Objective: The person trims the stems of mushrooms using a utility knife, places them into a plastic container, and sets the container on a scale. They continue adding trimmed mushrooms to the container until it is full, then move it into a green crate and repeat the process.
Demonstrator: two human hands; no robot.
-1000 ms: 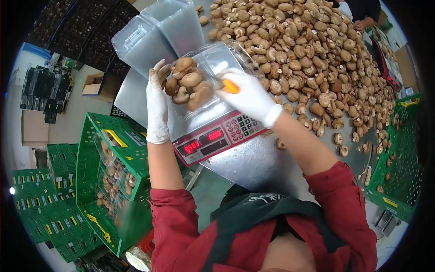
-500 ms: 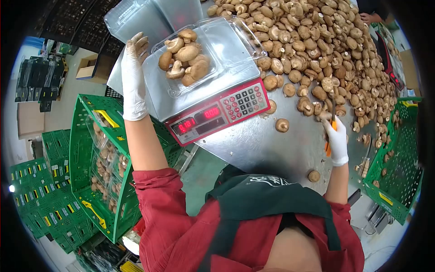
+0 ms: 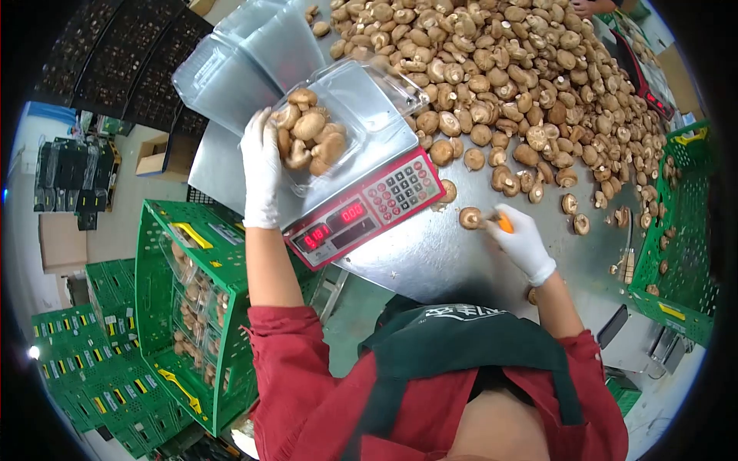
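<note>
My left hand [image 3: 262, 165], in a white glove, rests at the left edge of an open clear plastic box [image 3: 350, 115], its fingers beside the mushrooms [image 3: 310, 127] inside. The box lies on a scale with a red front panel [image 3: 369, 203], whose display reads 0.181. To the right, my gloved right hand [image 3: 519, 242] is closed around a tool with an orange handle [image 3: 504, 223]. Its fingertips touch a single mushroom [image 3: 470, 218] on the metal table [image 3: 430, 261]. The tool's blade cannot be made out.
A big heap of mushrooms [image 3: 530, 69] covers the table's far side. Stacked clear boxes [image 3: 238, 69] stand behind the scale. Green crates are at the left [image 3: 231, 284] and right [image 3: 680, 230]. Another person's hand [image 3: 588, 8] shows at the top right.
My right hand has moved left, from the heap's edge to the single mushroom. My left hand has come down against the box's side. The whole view has shifted slightly.
</note>
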